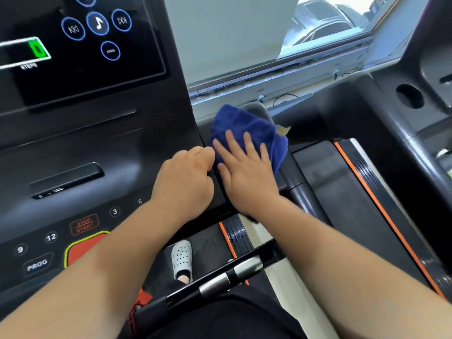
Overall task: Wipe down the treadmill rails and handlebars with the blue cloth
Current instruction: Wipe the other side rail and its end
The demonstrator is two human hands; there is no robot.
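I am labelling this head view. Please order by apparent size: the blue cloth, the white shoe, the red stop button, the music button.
1. blue cloth, partly under the right hand
2. red stop button, partly hidden by an arm
3. white shoe, farther away, so it looks small; close to the button, unsure
4. music button

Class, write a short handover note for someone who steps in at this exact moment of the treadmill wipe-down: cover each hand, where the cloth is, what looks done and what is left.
Right hand: laid flat, fingers spread, pressing the blue cloth onto the top of the right side rail beside the console.
Left hand: closed in a loose fist, touching the cloth's left edge at the console corner; whether it pinches the cloth cannot be told.
Done: cannot be judged; no surface looks clearly wiped or unwiped.
Left: probably the rest of this rail, the front handlebar with the metal pads near the waist, and the other side, which is out of view.
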